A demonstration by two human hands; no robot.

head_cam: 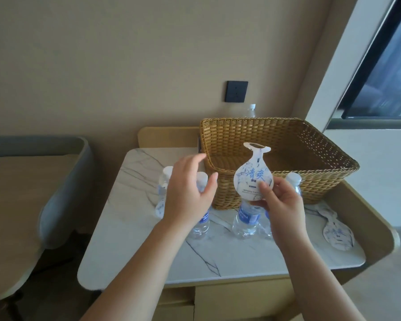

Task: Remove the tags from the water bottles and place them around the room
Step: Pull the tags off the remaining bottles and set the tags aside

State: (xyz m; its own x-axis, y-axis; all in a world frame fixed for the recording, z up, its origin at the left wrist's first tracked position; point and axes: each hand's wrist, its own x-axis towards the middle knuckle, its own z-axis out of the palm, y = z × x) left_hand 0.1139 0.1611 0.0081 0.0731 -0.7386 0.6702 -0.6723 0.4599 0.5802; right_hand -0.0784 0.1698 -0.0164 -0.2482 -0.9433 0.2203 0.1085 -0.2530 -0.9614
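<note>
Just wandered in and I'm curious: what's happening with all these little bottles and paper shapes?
A person is taking paper tags off water bottles. The right hand holds one vase-shaped tag up, free of any bottle. The left hand hovers open over a bottle on the marble table. Another removed tag lies there, beside a wicker basket.

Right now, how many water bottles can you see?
5: far-left bottle, bottle behind left hand, middle bottle, bottle behind right hand, bottle behind basket. More may be hidden.

Head view, downward, near table (218,251)
</note>
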